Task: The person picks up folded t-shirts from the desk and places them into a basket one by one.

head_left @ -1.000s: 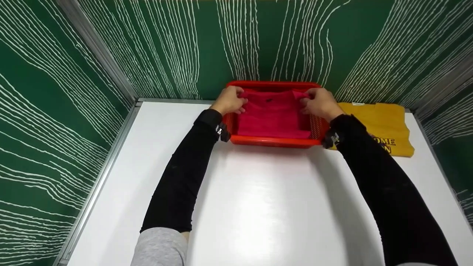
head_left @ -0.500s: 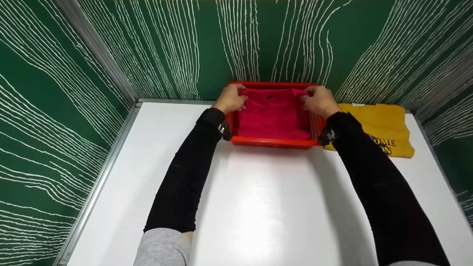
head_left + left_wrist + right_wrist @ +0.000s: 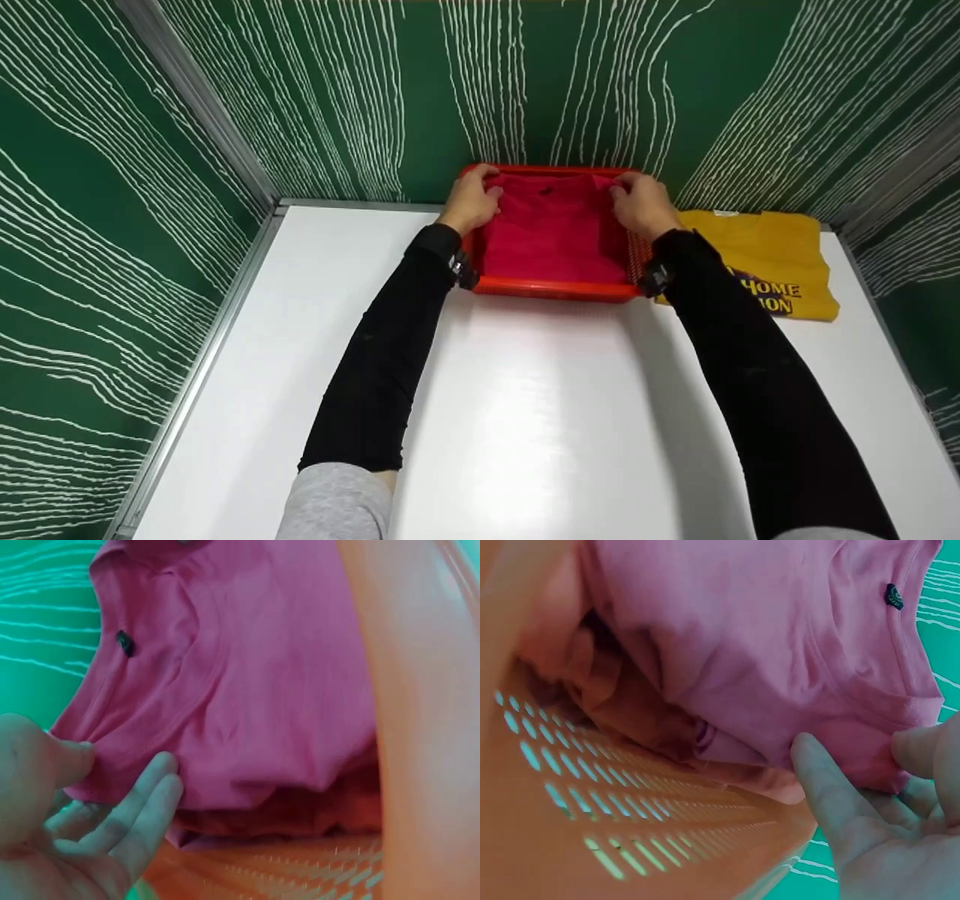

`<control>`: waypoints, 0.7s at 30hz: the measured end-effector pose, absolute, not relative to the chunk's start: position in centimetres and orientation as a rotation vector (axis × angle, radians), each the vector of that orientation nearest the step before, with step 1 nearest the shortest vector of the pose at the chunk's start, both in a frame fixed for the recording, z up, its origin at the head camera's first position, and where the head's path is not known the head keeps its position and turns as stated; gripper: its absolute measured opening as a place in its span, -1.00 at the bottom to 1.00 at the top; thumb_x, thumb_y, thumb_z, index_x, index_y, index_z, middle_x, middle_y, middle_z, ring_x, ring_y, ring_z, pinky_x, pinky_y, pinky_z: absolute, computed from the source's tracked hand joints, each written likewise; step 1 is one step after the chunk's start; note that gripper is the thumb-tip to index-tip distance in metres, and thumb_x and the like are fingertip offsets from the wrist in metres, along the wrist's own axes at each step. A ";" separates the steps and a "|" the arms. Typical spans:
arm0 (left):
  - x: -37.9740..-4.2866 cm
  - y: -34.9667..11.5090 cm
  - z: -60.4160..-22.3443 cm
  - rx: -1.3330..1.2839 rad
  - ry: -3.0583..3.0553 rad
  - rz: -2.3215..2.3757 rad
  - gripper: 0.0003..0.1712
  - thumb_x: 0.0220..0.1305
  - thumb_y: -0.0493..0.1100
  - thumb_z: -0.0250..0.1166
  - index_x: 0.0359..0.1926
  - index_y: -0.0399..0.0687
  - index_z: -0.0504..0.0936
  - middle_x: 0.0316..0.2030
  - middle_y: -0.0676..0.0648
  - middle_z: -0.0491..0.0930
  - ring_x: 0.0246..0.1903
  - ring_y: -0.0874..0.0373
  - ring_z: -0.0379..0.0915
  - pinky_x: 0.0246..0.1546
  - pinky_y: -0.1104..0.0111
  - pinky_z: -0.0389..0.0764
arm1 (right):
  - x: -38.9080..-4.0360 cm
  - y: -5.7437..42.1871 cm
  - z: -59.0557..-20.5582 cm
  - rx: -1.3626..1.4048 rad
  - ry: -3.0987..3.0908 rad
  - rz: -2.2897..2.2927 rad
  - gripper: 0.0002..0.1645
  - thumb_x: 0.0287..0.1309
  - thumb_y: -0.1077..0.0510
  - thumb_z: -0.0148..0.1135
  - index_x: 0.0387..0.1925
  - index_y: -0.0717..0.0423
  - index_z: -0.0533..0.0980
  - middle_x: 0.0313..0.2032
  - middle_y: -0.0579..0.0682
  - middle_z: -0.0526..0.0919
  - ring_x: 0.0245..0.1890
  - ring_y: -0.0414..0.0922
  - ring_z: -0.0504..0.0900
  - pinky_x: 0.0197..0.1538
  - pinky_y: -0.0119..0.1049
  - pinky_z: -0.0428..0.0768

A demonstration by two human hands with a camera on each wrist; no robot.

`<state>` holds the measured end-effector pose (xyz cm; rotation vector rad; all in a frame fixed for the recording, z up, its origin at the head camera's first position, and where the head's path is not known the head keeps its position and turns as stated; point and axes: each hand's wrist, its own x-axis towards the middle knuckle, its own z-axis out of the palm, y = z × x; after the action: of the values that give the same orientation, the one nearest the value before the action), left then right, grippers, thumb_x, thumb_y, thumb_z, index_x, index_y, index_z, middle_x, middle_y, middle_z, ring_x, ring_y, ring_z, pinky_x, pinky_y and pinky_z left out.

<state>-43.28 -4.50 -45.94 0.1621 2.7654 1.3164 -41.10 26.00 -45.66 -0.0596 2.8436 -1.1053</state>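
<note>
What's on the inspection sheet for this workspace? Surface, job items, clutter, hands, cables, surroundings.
Surface: white table, glossy, with a bright reflection.
Job items: pink crew-neck shirt inside a perforated red plastic basket; dark mark at the collar.
Clutter: yellow garment with dark "HOME" lettering, right of the basket, partly hidden by the right arm.
Hands: left hand and right hand each pinch the shirt near its collar end.
Cables: nothing seen.
Surroundings: green walls with wavy white lines; grey corner strips.

The right sleeve (image 3: pixel 739 341) hides some lettering (image 3: pixel 772 294) on the yellow garment (image 3: pixel 776 244). The floor of the red basket (image 3: pixel 555 289) is hidden under the pink shirt (image 3: pixel 551 236), whose collar tag (image 3: pixel 894 596) is too small to read. The counter (image 3: pixel 540 427) is cut off below.
</note>
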 end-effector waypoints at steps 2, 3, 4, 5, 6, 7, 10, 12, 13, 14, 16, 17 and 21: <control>-43.3 -4.3 -46.0 0.163 2.773 1.303 -0.48 0.70 -0.21 0.15 0.56 0.01 0.46 0.19 -0.23 0.70 -0.11 0.08 0.75 0.07 0.32 0.68 | -41.2 26.0 -45.7 -0.079 2.817 -1.075 -0.39 0.75 0.05 -0.16 0.56 0.30 0.39 0.36 0.43 0.54 0.20 0.24 0.56 0.21 0.06 0.52; -43.2 -4.3 -46.1 0.166 2.772 1.288 -0.46 0.69 -0.23 0.14 0.58 0.03 0.43 0.20 -0.24 0.68 0.00 0.02 0.73 0.15 0.27 0.66 | -41.2 25.9 -45.6 -0.094 2.798 -1.053 -0.37 0.75 0.06 -0.17 0.59 0.33 0.33 0.41 0.46 0.49 0.27 0.28 0.53 0.29 0.11 0.51; -43.2 -4.2 -46.1 0.175 2.774 1.263 -0.43 0.68 -0.24 0.14 0.60 0.05 0.41 0.24 -0.25 0.67 0.12 -0.02 0.70 0.24 0.24 0.63 | -41.2 25.9 -45.6 -0.112 2.778 -1.032 -0.34 0.75 0.07 -0.18 0.63 0.36 0.27 0.47 0.49 0.44 0.37 0.31 0.50 0.38 0.15 0.49; -43.2 -4.1 -46.2 0.184 2.773 1.233 -0.40 0.67 -0.25 0.13 0.62 0.07 0.38 0.29 -0.25 0.65 0.23 -0.04 0.66 0.32 0.21 0.59 | -41.2 25.9 -45.5 -0.123 2.756 -1.012 -0.31 0.76 0.08 -0.19 0.68 0.37 0.17 0.54 0.50 0.35 0.48 0.33 0.43 0.50 0.18 0.44; -43.2 -4.1 -46.3 0.195 2.768 1.205 -0.37 0.66 -0.25 0.12 0.65 0.10 0.34 0.36 -0.24 0.61 0.33 -0.06 0.59 0.39 0.20 0.55 | -41.2 25.9 -45.5 -0.129 2.737 -0.990 -0.26 0.76 0.07 -0.19 0.72 0.38 0.06 0.62 0.50 0.24 0.60 0.34 0.33 0.61 0.20 0.34; -43.2 -4.0 -46.3 0.205 2.762 1.177 -0.33 0.64 -0.26 0.11 0.67 0.13 0.31 0.43 -0.23 0.58 0.38 -0.06 0.54 0.42 0.18 0.52 | -41.2 25.8 -45.5 -0.134 2.723 -0.974 -0.22 0.76 0.06 -0.19 0.75 0.37 -0.05 0.67 0.50 0.14 0.68 0.35 0.21 0.69 0.21 0.24; -43.2 -3.9 -46.4 0.247 2.736 1.133 -0.22 0.59 -0.30 0.07 0.73 0.18 0.19 0.60 -0.16 0.44 0.38 -0.06 0.51 0.42 0.19 0.50 | -41.2 25.7 -45.5 -0.133 2.712 -0.960 -0.10 0.77 0.01 -0.18 0.78 0.30 -0.30 0.74 0.48 -0.13 0.77 0.36 -0.07 0.78 0.23 0.00; -43.1 -3.8 -46.4 0.288 2.750 1.126 -0.18 0.54 -0.35 0.03 0.73 0.18 0.20 0.64 -0.11 0.38 0.36 -0.04 0.49 0.43 0.22 0.47 | -41.1 25.5 -45.7 -0.128 2.751 -0.980 -0.10 0.76 0.01 -0.14 0.79 0.27 -0.27 0.74 0.48 -0.17 0.76 0.39 -0.05 0.78 0.25 0.01; -43.1 -3.7 -46.4 0.303 2.769 1.130 -0.19 0.51 -0.37 0.02 0.70 0.16 0.25 0.61 -0.11 0.42 0.31 -0.03 0.51 0.41 0.23 0.48 | -41.1 25.4 -45.8 -0.132 2.783 -0.996 -0.13 0.75 0.02 -0.11 0.79 0.26 -0.18 0.72 0.50 -0.14 0.74 0.40 0.00 0.76 0.26 0.05; -43.0 -3.6 -46.5 0.310 2.797 1.133 -0.22 0.48 -0.39 0.02 0.66 0.14 0.34 0.54 -0.10 0.50 0.28 -0.02 0.52 0.40 0.25 0.49 | -41.0 25.2 -45.8 -0.135 2.812 -1.016 -0.19 0.74 0.05 -0.09 0.76 0.26 -0.05 0.69 0.51 -0.08 0.70 0.42 0.09 0.73 0.27 0.12; -42.9 -3.4 -46.6 0.305 2.888 1.135 -0.34 0.43 -0.39 0.06 0.48 0.08 0.57 0.36 -0.09 0.66 0.25 0.03 0.58 0.38 0.28 0.53 | -40.8 24.9 -45.9 -0.155 2.870 -1.031 -0.37 0.71 0.10 -0.06 0.61 0.31 0.24 0.56 0.51 0.09 0.56 0.41 0.28 0.64 0.26 0.27; -42.9 -3.3 -46.5 0.286 2.927 1.135 -0.41 0.42 -0.37 0.08 0.36 0.07 0.67 0.23 -0.08 0.73 0.21 0.03 0.61 0.34 0.28 0.56 | -40.7 24.8 -46.0 -0.184 2.893 -1.023 -0.46 0.69 0.13 -0.05 0.49 0.35 0.36 0.49 0.50 0.19 0.49 0.39 0.35 0.59 0.26 0.32; -42.5 -2.9 -46.4 0.241 3.026 1.096 -0.67 0.38 -0.32 0.17 -0.04 0.02 0.81 -0.05 -0.06 0.78 0.06 0.03 0.67 0.15 0.26 0.64 | -40.6 24.3 -46.1 -0.318 2.884 -0.878 -0.53 0.67 0.20 -0.07 0.31 0.44 0.54 0.35 0.51 0.45 0.43 0.37 0.42 0.58 0.24 0.35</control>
<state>-42.47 -2.89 -46.44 0.2414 3.0264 1.0965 -40.56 24.25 -46.08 -0.3180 2.8841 -0.8782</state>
